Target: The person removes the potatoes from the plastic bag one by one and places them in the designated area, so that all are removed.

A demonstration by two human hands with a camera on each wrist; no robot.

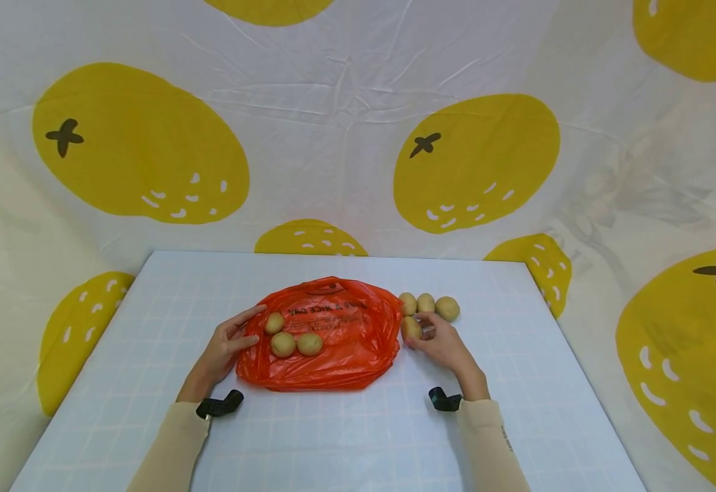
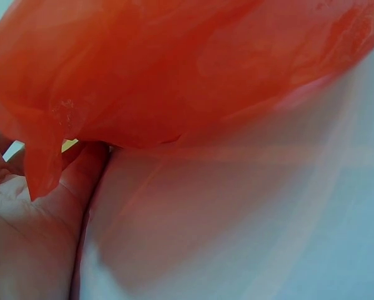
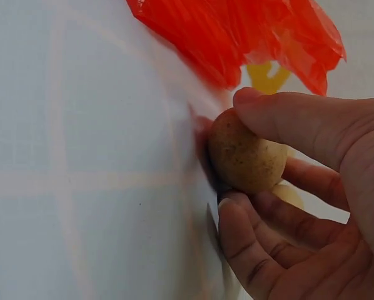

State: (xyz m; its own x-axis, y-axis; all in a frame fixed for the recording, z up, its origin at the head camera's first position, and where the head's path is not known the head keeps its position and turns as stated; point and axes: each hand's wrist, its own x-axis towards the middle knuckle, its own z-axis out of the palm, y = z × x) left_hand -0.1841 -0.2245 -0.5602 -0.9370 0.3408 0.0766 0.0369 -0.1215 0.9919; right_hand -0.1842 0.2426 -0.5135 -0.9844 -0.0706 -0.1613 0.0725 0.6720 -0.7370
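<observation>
A red plastic bag [image 1: 346, 342] with dark printing lies flat on the table. Three potatoes [image 1: 283, 344] rest on its left part. At the bag's left edge, my left hand [image 1: 225, 345] holds the plastic with thumb and fingers; in the left wrist view the bag [image 2: 174, 75] hides most of the fingertips. My right hand [image 1: 447, 347] grips a potato [image 3: 246, 150] between thumb and fingers, low at the table beside the bag's right edge. Just beyond that hand, three more potatoes [image 1: 447, 309] form a row.
The white table [image 1: 333, 437] has a faint grid pattern. Behind and around it hangs a pale cloth [image 1: 309, 157] printed with big yellow fruit. A black wrist device [image 1: 219, 404] sits on each forearm.
</observation>
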